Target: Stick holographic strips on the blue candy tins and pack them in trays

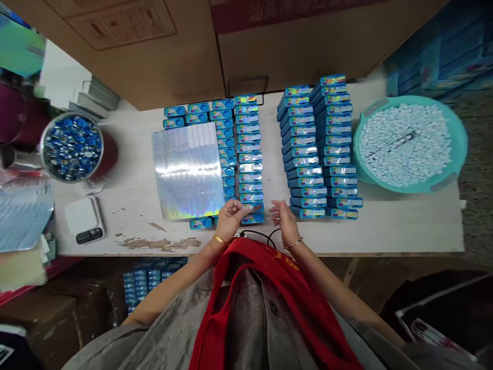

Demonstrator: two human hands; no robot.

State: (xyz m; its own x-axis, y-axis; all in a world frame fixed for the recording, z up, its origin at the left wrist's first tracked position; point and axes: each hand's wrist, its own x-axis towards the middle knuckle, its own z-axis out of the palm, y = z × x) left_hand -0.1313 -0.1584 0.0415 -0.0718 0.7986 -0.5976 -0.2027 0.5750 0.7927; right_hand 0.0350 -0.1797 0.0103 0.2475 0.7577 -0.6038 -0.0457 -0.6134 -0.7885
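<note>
My left hand [230, 220] is closed in a pinch on a small shiny sticker [250, 208], over the near end of a column of small blue boxes [250, 158]. Just to the right, my right hand [285, 222] hovers with fingers loosely curled and apart, and I see nothing in them. Left of the boxes lies a silvery holographic sticker sheet [188, 180], covering part of several box rows. Pale strips show at its upper right corner. Two more columns of blue boxes [306, 169] stand on the right, beyond my right hand.
A turquoise basin [360, 172] of small white pieces stands at the right. On the left are a metal bowl [43, 149] of blue shiny pieces and a white scale [82, 218]. Large cartons [185, 77] line the back. A black cable [254, 232] lies near the table's front edge.
</note>
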